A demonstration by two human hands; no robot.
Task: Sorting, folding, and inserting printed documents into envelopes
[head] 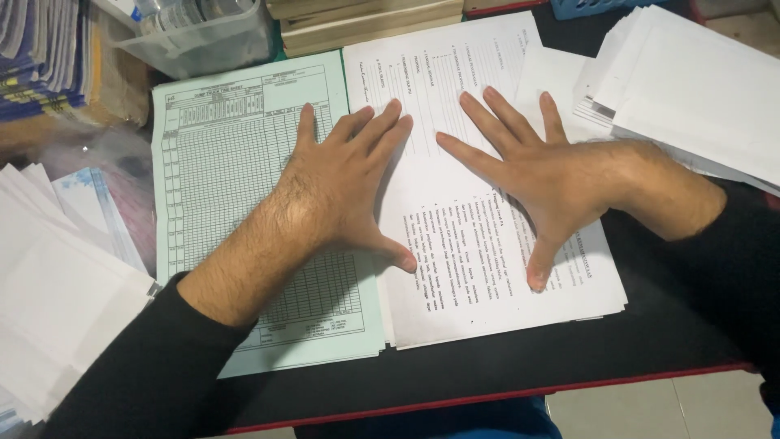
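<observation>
— Head view: we laid our left hand [345, 183] spread flat across the green form [236, 171] and white stack [455, 268].
— Right hand [540, 175]?
— Spread too, flat on the white stack, mid-desk [520, 358].

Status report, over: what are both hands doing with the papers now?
Left hand flat, fingers spread, across green form stack and white printed stack. Right hand flat on white stack. Nothing gripped. Nothing between the hands.
</observation>
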